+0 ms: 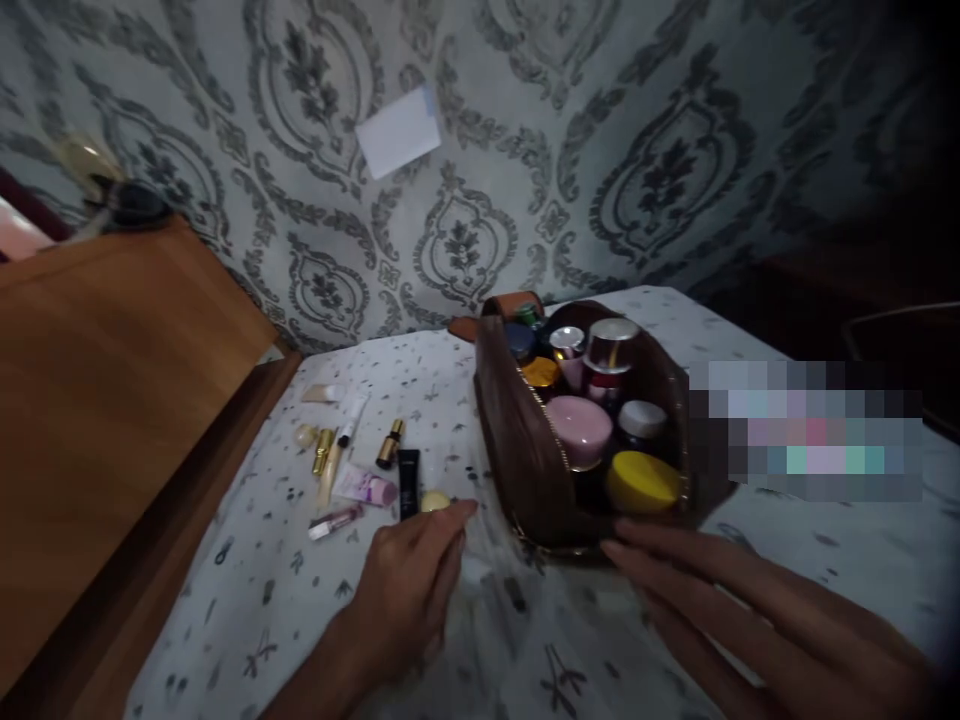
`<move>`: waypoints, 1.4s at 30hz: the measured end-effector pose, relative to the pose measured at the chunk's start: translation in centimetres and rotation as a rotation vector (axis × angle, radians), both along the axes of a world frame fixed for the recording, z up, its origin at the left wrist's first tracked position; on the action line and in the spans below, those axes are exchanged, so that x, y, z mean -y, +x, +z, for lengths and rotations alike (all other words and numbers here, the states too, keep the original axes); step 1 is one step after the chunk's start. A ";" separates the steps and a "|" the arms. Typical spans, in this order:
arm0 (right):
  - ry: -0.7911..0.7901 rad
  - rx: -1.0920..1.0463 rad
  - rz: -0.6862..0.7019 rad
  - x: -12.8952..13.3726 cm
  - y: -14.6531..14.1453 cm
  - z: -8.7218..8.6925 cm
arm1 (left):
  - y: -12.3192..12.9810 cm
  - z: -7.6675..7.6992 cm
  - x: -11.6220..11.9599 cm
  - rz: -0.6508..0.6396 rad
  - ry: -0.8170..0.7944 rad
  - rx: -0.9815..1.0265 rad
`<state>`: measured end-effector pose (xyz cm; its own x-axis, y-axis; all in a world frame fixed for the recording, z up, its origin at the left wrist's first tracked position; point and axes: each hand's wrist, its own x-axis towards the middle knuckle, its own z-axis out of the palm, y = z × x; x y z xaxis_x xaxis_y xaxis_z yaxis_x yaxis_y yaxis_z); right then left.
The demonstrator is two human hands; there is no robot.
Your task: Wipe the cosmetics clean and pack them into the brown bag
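A brown zip bag [517, 440] lies open on the patterned white cloth, filled with several jars and bottles. Among them are a pink-lidded jar [579, 428], a yellow-lidded jar [643, 483] and a silver-capped bottle [612, 346]. My right hand [735, 600] has its fingers stretched out at the bag's near edge. Left of the bag, my left hand [409, 575] is curled, thumb and fingers close together; whatever it may hold is hidden. Just beyond it are a round cream-coloured item [435, 501] and a black tube [408, 482].
Small cosmetics, including a purple-white tube [364, 486], a gold tube [322, 451] and a gold-black lipstick [390, 444], lie at the left. A wooden panel [127, 400] borders the cloth. Patterned wall [465, 240] stands behind; a blurred patch covers something at the right.
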<state>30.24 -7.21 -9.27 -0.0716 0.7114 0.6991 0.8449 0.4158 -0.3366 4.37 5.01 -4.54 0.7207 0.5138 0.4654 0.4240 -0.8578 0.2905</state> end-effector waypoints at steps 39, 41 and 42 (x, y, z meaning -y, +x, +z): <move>-0.852 -1.328 0.407 -8.9 -14.8 -1.5 | -12.3 1.4 -28.2 0.557 -0.131 -0.327; -0.836 -1.395 0.421 -8.9 -14.7 -1.7 | -12.5 2.8 -27.4 0.581 -0.103 -0.218; -0.827 -1.427 0.427 -8.9 -14.7 -1.8 | -12.6 3.4 -26.8 0.581 -0.096 -0.149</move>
